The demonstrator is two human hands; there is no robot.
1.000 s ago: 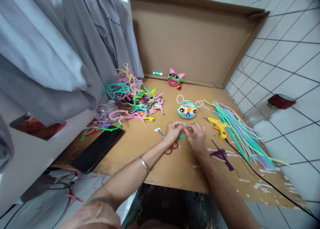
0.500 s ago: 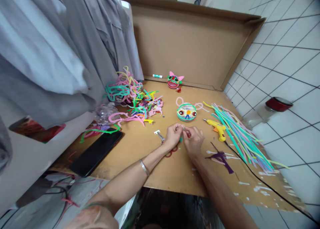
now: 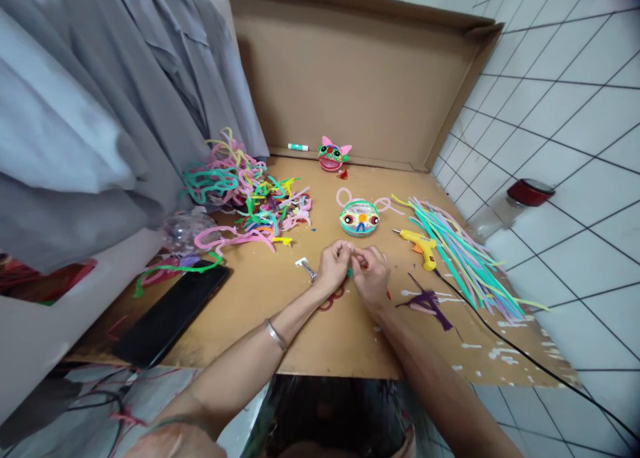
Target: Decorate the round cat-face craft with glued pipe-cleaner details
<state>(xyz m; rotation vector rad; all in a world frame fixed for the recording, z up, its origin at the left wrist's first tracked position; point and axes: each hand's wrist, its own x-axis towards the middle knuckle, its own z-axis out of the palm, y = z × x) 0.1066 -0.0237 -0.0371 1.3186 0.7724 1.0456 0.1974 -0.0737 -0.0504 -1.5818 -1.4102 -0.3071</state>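
Note:
My left hand point(image 3: 333, 266) and my right hand point(image 3: 371, 277) meet fingertip to fingertip over the brown cardboard sheet point(image 3: 260, 305). Together they pinch a small teal pipe-cleaner piece point(image 3: 351, 269); most of it is hidden by the fingers. A red pipe-cleaner loop point(image 3: 330, 303) lies on the cardboard just under my left wrist. A small metal clipper point(image 3: 307, 267) lies to the left of my left hand. A round pipe-cleaner face with pink ears point(image 3: 359, 217) sits just beyond the hands.
A yellow glue gun point(image 3: 419, 246) with a black cord lies right of the hands, beside a bundle of straight pipe cleaners point(image 3: 463, 258). A tangled pipe-cleaner heap point(image 3: 245, 195), a black phone point(image 3: 170, 314), a purple scrap point(image 3: 427, 303), a pink-eared figure point(image 3: 333, 156) and a red-lidded jar point(image 3: 515, 203) are around.
Both hands have stayed pinched together on the teal piece, the fingers shifting slightly. The view has shifted, so everything sits a little further left in the picture.

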